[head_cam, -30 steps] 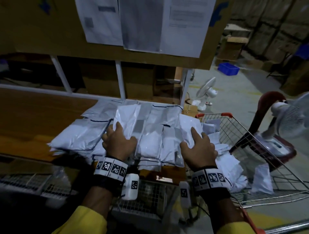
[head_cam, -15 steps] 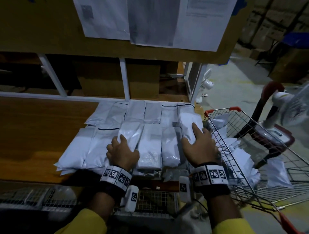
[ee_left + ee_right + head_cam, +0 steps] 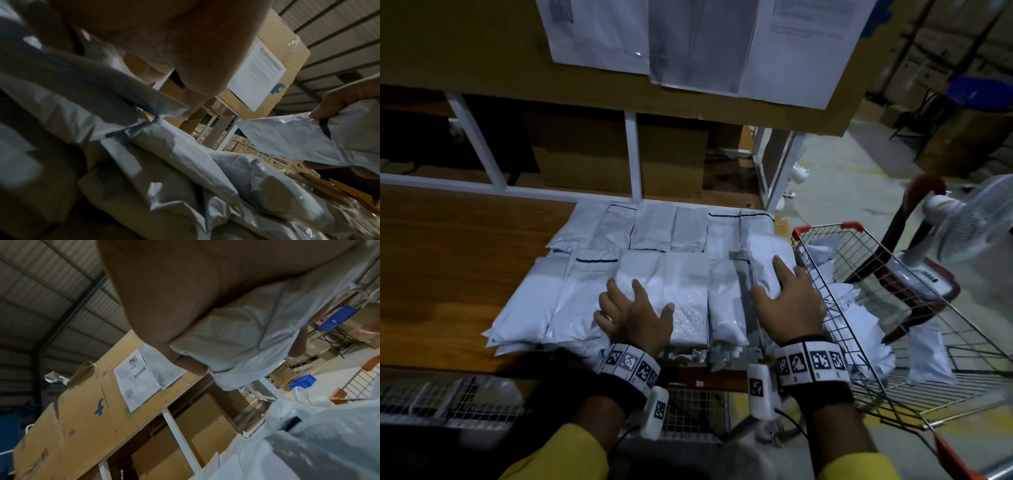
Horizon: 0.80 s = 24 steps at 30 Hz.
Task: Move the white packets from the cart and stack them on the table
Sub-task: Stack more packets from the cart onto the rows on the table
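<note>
On the wooden table (image 3: 448,274) our left hand (image 3: 635,317) now lies spread flat on the stacked white packets (image 3: 571,301). Our right hand (image 3: 789,301), carrying over one packet (image 3: 768,263), clasps it above the stack's right edge. Bare wood stays free leftward; the cart (image 3: 825,308) crowds the right.

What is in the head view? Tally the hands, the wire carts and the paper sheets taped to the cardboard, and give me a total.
Bare hands: 2 (left hand; right hand, holding a white plastic packet)
Red-cornered wire shopping cart: 1
Paper sheets taped to the brown cardboard: 3 ()
Total: 6
</note>
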Each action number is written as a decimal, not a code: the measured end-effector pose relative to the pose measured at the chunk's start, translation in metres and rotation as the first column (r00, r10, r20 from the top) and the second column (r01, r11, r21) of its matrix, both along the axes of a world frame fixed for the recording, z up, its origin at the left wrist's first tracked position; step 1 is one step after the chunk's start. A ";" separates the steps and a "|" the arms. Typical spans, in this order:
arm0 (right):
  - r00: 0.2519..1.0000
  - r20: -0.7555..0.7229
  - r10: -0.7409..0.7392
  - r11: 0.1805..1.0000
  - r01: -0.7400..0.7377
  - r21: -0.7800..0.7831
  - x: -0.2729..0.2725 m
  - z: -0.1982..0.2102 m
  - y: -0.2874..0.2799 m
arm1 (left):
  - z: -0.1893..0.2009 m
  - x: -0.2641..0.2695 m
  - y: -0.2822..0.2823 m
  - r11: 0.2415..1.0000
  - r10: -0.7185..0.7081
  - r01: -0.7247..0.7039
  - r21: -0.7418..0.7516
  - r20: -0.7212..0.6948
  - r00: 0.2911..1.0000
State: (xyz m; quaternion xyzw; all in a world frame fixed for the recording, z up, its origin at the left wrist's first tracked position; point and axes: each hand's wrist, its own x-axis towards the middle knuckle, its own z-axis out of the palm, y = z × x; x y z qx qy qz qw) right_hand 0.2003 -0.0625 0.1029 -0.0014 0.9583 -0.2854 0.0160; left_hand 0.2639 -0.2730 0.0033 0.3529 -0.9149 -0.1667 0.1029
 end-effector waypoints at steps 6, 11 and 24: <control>0.997 -0.049 0.064 0.998 -0.065 -0.024 0.001 0.019 0.002 | 0.034 0.005 -0.005 0.997 0.027 -0.011 0.073 -0.216 0.976; 0.987 -0.103 0.126 0.988 -0.134 -0.073 -0.019 0.048 -0.008 | 0.086 0.006 -0.006 0.992 0.023 0.023 0.127 -0.353 0.935; 0.985 0.140 0.098 0.988 -0.113 0.104 -0.159 0.024 -0.104 | 0.197 -0.072 -0.049 0.943 -0.117 0.285 0.173 -0.628 0.769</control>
